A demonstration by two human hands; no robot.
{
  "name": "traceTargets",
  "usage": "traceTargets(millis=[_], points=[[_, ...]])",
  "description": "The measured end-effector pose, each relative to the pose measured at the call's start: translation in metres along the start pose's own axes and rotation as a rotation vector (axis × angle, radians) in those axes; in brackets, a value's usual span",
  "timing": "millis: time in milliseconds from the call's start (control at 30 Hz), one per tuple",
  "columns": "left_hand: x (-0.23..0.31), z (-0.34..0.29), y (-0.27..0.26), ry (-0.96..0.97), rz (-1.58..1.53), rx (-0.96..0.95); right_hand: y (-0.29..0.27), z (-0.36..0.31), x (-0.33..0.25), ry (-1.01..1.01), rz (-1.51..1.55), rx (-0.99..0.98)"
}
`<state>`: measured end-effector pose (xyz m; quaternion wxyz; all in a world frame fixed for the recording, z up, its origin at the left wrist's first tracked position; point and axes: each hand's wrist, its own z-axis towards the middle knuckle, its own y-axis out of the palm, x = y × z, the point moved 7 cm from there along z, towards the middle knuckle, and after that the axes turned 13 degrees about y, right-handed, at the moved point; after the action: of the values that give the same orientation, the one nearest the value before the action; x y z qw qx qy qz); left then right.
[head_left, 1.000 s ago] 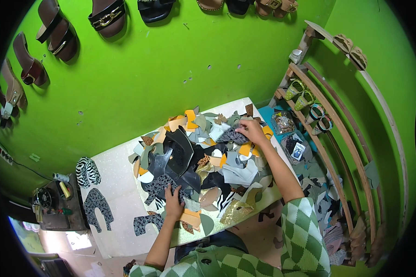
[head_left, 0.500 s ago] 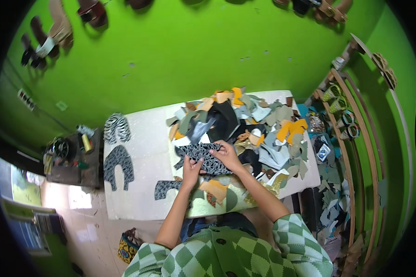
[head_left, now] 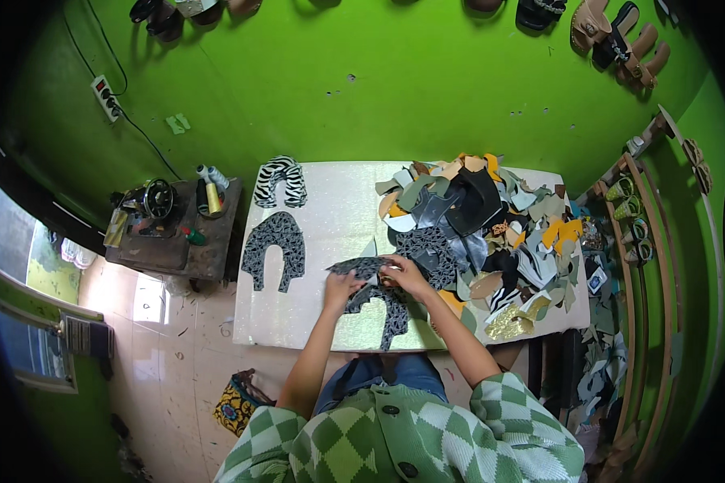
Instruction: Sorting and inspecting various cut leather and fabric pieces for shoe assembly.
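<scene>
Both hands are at a piece of black-and-grey patterned material (head_left: 356,265), raised over the table and seen nearly edge-on. My left hand (head_left: 342,288) pinches its near left side. At its right end are the closed fingers of my right hand (head_left: 407,275). Below them an arched piece in the same pattern (head_left: 394,312) lies on the table, partly hidden by my hands. Just right of my right hand, another patterned piece (head_left: 428,245) rests against the scrap pile. Two U-shaped pieces lie at the table's left, one zebra-striped (head_left: 295,187) and one black-and-grey (head_left: 295,248).
Many-coloured scraps (head_left: 491,205) heap over the right half of the white table (head_left: 330,185). A sewing machine (head_left: 155,197) and thread spools (head_left: 213,197) stand on a small table at left. Sandals (head_left: 592,24) hang on the green wall. A wooden rack (head_left: 632,298) stands at right.
The view has swung left. The patterned material in my hands was broad and flat to view; now a narrow, tilted piece shows. The arched piece below now shows more fully, with fewer scraps around it.
</scene>
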<state>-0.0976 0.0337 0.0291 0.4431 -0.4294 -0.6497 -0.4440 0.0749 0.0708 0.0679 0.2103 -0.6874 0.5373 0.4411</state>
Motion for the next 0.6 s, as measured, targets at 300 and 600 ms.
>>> traceTargets(millis=[300,600], points=[[0.01,0.073,0.033,0.125,0.245,-0.358,-0.032,0.011,-0.013,-0.2,-0.12,0.555],[0.004,0.02,-0.048,0.355,1.137,-0.592,-0.064,0.02,0.035,0.04,0.293,0.578]])
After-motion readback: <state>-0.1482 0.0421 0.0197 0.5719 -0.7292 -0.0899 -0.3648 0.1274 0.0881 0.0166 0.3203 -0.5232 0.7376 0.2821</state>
